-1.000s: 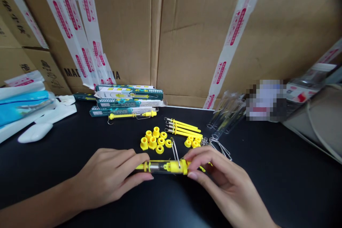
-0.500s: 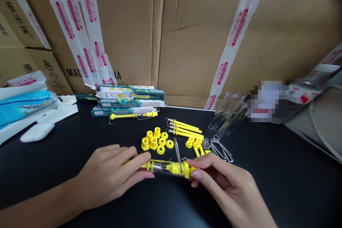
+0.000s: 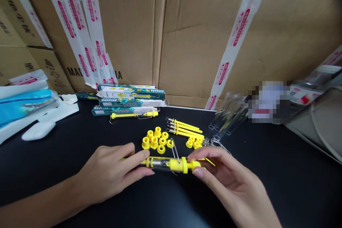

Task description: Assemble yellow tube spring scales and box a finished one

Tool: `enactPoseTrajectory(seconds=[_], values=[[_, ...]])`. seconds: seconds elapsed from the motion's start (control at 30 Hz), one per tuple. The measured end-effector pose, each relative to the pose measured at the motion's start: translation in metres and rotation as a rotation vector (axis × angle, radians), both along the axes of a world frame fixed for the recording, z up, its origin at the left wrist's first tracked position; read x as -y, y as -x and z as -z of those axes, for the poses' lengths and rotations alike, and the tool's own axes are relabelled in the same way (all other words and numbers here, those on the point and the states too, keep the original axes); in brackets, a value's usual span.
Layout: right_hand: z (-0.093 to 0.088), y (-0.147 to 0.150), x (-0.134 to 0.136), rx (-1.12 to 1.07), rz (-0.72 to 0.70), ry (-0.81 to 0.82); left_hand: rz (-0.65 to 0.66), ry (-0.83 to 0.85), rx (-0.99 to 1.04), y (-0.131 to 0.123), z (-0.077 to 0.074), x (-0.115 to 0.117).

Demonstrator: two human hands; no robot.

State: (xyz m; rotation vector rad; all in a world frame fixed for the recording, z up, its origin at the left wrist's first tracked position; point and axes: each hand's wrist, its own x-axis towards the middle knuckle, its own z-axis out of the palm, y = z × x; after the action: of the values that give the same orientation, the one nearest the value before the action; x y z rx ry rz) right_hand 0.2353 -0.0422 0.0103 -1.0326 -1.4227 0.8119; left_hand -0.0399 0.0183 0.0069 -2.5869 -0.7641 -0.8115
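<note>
My left hand (image 3: 112,172) pinches the left end of a clear tube with yellow fittings, a small spring scale (image 3: 167,164), held level just above the black table (image 3: 267,185). My right hand (image 3: 229,181) grips its right yellow end between thumb and fingers. A wire hook (image 3: 175,151) sticks up from the yellow collar. Behind the scale lie several loose yellow caps (image 3: 156,139), a few yellow rods (image 3: 184,129) with metal ends, and wire clips (image 3: 219,144).
A finished yellow scale (image 3: 133,115) lies before stacked teal boxes (image 3: 130,96). Clear tubes (image 3: 229,114) rest at the right. A white mouse (image 3: 39,130) and blue-white packets (image 3: 24,103) sit at the left. Taped cardboard boxes (image 3: 187,32) wall the back.
The scale has turned slightly in my hands and its wire hook has swung. My right fingers shifted their hold on the yellow end. The left hand barely moved.
</note>
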Motion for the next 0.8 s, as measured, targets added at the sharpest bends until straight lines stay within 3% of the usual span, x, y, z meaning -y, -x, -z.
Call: enactPoseTrajectory(seconds=[0.07, 0.3, 0.57, 0.8], values=[[0.003, 0.0, -0.002, -0.056, -0.009, 0.045, 0.002, -0.022, -0.003, -0.001, -0.004, -0.001], [0.011, -0.004, -0.002, 0.08, -0.087, 0.191, 0.001, -0.045, -0.042, -0.004, -0.008, 0.0], [0.007, -0.001, -0.004, -0.011, 0.003, 0.027, -0.011, -0.053, -0.032, -0.007, -0.007, 0.003], [0.009, -0.005, -0.004, 0.101, -0.072, 0.094, -0.018, -0.054, -0.041, -0.005, -0.005, 0.001]])
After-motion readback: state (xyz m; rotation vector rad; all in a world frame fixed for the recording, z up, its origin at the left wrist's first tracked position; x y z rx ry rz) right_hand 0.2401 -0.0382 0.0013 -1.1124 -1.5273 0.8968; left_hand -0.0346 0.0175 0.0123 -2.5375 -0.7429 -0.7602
